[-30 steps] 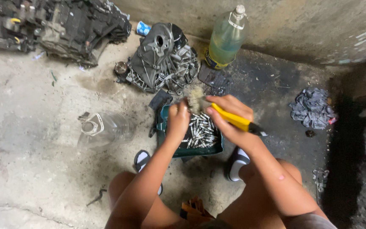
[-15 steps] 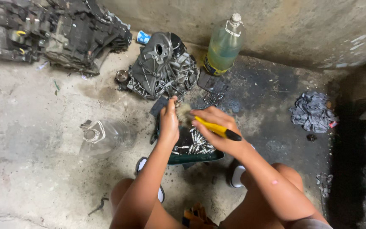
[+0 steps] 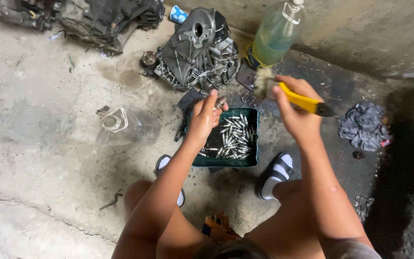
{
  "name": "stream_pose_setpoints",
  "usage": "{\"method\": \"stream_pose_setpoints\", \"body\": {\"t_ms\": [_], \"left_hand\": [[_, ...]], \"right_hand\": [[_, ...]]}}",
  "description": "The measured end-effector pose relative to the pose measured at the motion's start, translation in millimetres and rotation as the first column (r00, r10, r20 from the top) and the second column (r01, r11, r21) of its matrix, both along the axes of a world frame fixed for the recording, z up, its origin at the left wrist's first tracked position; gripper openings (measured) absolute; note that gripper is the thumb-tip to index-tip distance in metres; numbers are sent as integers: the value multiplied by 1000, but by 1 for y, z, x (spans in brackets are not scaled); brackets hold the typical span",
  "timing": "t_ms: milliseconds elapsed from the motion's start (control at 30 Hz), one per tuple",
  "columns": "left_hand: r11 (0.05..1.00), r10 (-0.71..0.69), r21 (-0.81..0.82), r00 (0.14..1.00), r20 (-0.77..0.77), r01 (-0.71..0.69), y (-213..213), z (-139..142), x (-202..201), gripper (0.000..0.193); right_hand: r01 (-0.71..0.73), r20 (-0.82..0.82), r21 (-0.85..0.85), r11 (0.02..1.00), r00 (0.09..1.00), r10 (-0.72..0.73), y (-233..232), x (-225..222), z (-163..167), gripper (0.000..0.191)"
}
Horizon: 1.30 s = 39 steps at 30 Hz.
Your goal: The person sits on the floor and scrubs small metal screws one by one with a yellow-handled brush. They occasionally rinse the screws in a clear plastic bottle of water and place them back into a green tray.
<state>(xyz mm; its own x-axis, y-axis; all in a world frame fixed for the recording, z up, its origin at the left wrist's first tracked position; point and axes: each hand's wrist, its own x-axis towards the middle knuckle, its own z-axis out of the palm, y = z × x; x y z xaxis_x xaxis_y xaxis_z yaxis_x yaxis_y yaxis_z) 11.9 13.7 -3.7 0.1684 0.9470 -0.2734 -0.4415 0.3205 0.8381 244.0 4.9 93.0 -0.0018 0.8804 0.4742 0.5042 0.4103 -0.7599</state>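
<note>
— Head view first: what are the hands doing?

— The left hand (image 3: 203,116) is pinching a small grey metal bolt (image 3: 220,101) between fingertips and thumb, clamped on it, and holding it up just above the far-left corner of the dark green rectangular plastic tray (image 3: 254,144). The right hand (image 3: 295,112) is gripping the yellow plastic handle of a paintbrush with pale bristles (image 3: 283,92), fingers wrapped tight around it; the bristles are pointing left, near the bolt but apart from it.

— And around the hands?

— The tray is sitting on the stained concrete floor (image 3: 49,144) between the person's two feet in black-and-white slide sandals (image 3: 275,175), and a heap of small silvery bolts (image 3: 233,139) is lying inside it. Beyond the tray, a grey cast-metal gearbox housing (image 3: 197,48) is resting on the floor, with a tall clear plastic bottle of yellowish liquid (image 3: 275,34) standing just to its right against the wall.

— Anything farther out?

— A clear plastic jar (image 3: 128,125) is lying on its side left of the tray, a crumpled dark blue rag (image 3: 364,125) is sitting well to the right, and more black engine parts (image 3: 97,17) are lying along the top left.
</note>
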Motion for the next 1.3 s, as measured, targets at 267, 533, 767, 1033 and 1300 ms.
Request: {"method": "stream_pose_setpoints", "body": {"t_ms": [267, 533, 767, 1033, 1300], "left_hand": [[819, 280, 405, 332, -901, 406, -18, -46, -15, 14], [856, 341, 335, 58, -938, 393, -14, -58, -83, 19], [858, 512, 514, -73, -856, -5, -42, 0, -221, 10], [873, 453, 478, -206, -868, -97, -37, -11, -248, 11], [873, 487, 480, -124, -865, 82, -32, -45, -261, 6]], "right_hand": [[-35, 186, 44, 998, 982, 26, -15, 21, 3, 15], [-78, 268, 10, 997, 961, 72, -21, 32, 2, 18], [-117, 338, 31, 993, 936, 100, -22, 37, 2, 19], [-97, 340, -36, 995, 935, 104, -21, 38, -1, 20], [-174, 431, -13, 985, 888, 163, -21, 30, 6, 17]]}}
